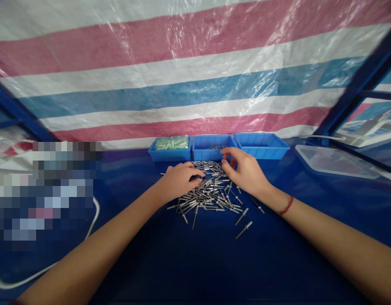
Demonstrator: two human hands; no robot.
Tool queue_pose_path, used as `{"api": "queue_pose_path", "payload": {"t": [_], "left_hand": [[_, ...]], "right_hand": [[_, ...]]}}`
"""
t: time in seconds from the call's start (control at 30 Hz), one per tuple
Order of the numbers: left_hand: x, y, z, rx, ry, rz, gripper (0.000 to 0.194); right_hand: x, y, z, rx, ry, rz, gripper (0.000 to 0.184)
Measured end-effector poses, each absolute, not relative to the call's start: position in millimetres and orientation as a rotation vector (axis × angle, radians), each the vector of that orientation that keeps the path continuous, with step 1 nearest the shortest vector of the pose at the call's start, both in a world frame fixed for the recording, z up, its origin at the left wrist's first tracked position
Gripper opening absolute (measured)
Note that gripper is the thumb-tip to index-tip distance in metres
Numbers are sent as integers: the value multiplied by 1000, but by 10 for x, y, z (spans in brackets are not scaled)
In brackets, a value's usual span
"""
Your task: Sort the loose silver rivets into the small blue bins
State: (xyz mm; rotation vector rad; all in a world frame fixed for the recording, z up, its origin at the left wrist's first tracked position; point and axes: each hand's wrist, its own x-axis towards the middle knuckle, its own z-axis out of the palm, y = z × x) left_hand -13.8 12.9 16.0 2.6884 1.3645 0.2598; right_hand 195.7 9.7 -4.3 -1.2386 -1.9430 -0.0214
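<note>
A loose pile of silver blind rivets (211,197) lies in front of the blue bins, a few stray ones nearer to me. My left hand (179,180) rests at the pile's left side, palm down, thumb and forefinger apart over the rivets. At the upper right of the pile is my right hand (244,171), its curved fingers apart beside the front wall of the middle blue bin (203,153). Some rivets show inside that bin. I see nothing held in either hand, though some fingertips are partly hidden.
The left blue bin (159,156) holds green-and-white small pieces. A right blue bin (265,151) adjoins the middle one. A translucent plastic lid (335,161) lies at the right. A white cable (95,214) loops at the left, by a blurred-out area. Striped sheeting (182,93) hangs behind.
</note>
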Motion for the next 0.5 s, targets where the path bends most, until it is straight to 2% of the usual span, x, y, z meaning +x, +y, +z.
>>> {"api": "queue_pose_path", "payload": {"t": [0.2, 0.5], "left_hand": [[-140, 100, 157, 2713, 1327, 244, 23], [-115, 91, 75, 2803, 1284, 578, 15]], "right_hand": [[1942, 86, -50, -1228, -1959, -4, 23], [1886, -16, -39, -1151, -2047, 87, 21]]}}
